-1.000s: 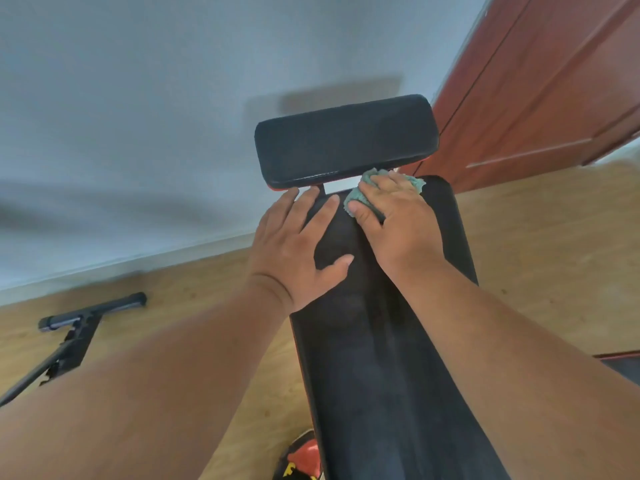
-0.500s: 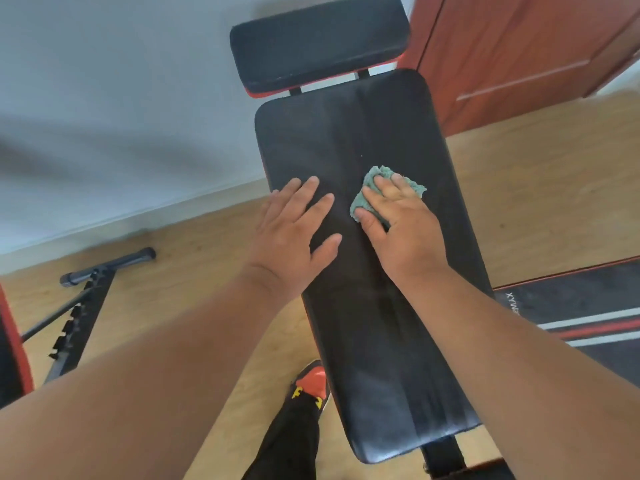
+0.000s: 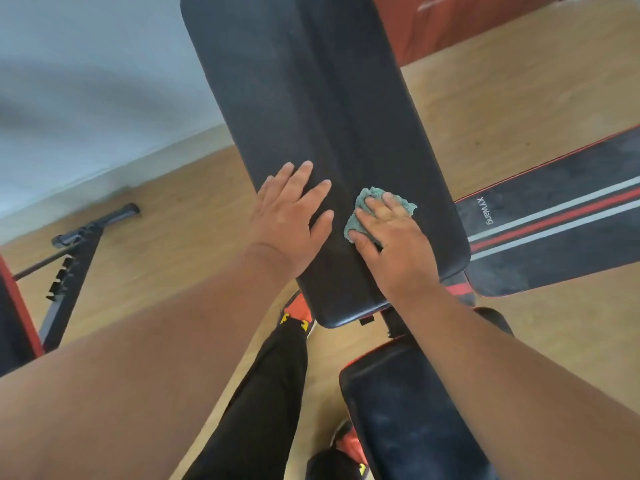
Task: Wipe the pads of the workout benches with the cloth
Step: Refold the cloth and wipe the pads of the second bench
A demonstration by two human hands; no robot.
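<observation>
Wood-plank floor (image 3: 502, 109) underfoot, pale wall (image 3: 86, 81) at upper left, red-brown door (image 3: 450, 26) at upper right. Long black back pad (image 3: 311, 98) of workout bench running from top centre down to mid-frame, near edge rounded. Left hand (image 3: 287, 223) flat on back pad near its left edge, fingers straight and slightly spread, thumb out toward centre seam, nothing gripped. Right hand (image 3: 391, 240) just beside it on right half of same pad, palm down on crumpled teal cloth (image 3: 367, 209); fingers extended and close together, pressing cloth against pad surface, cloth edges showing past fingertips and beside thumb. Hands near each other, not touching. Second black pad with red trim, seat pad (image 3: 408, 420), below near end of back pad, partly covered by right forearm. Black mat (image 3: 554, 230) with grey and red stripes and white lettering on floor at right. Black metal frame (image 3: 72, 258) on floor at left. Black trouser leg (image 3: 270, 393) and red-orange shoe (image 3: 294, 310) between forearms.
</observation>
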